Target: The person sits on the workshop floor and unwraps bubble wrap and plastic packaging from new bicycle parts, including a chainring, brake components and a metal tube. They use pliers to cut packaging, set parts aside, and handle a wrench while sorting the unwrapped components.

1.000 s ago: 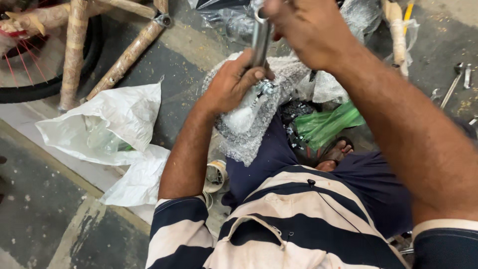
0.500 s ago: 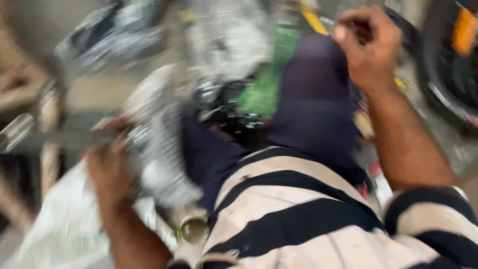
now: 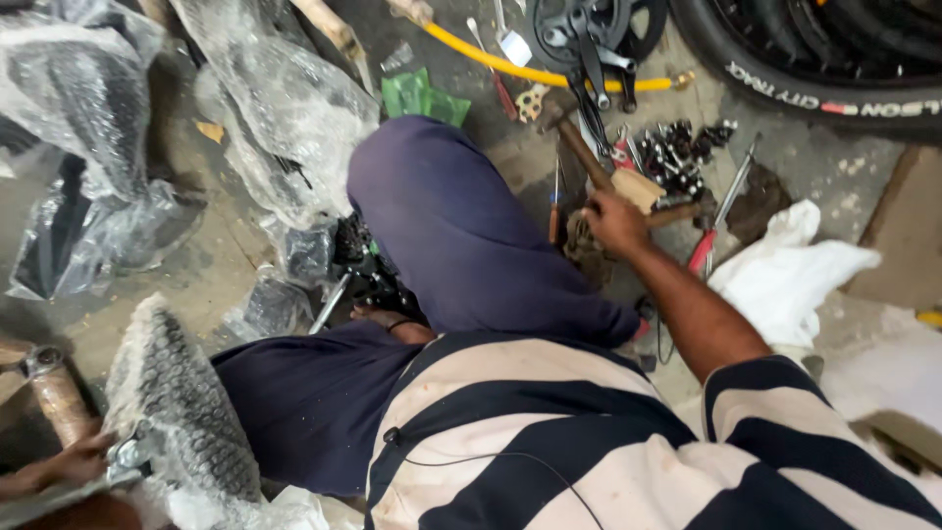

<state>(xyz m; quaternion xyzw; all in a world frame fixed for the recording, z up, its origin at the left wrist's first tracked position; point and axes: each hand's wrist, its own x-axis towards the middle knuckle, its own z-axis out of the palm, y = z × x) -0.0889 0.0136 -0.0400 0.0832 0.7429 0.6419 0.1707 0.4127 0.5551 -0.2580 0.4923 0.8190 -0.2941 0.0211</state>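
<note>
In the head view I see my right hand in the middle right of the frame, fingers curled down on the floor among tools, beside a hammer with a wooden handle; I cannot tell if it really grips something. Near it lie red-handled pliers and a small heap of dark bolts. My left hand is in the lower left corner, closed on a metal part wrapped in bubble wrap. A white cloth lies at the right, a black tire at the upper right.
</note>
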